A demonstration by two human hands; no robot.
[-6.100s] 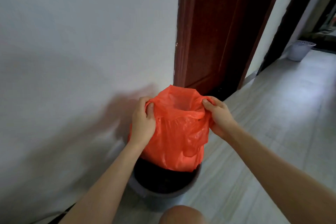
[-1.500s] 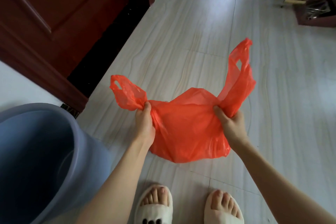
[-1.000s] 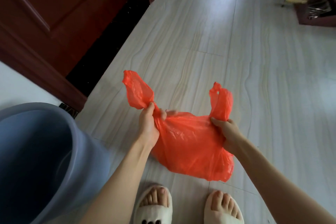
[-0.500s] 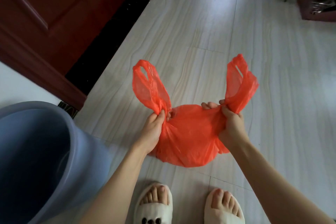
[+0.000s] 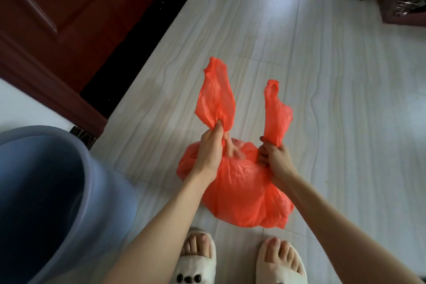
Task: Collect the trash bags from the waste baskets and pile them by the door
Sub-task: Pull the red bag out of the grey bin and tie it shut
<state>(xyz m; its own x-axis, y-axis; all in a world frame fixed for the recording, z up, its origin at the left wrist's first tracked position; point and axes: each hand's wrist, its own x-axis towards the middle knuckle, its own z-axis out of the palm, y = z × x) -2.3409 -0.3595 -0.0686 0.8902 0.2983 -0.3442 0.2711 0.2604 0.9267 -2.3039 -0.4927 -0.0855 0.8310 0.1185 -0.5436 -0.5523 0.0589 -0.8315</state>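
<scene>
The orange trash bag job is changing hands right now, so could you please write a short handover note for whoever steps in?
Left hand: shut on the left handle of the orange trash bag.
Right hand: shut on the bag's right handle.
Both handles stand up apart, not knotted.
The bag is out of the grey waste basket, held over the floor in front of the slippers, near the dark red door.
Done: bag lifted out.
Left: probably tie the handles, set the bag by the door, collect from other baskets.
</scene>
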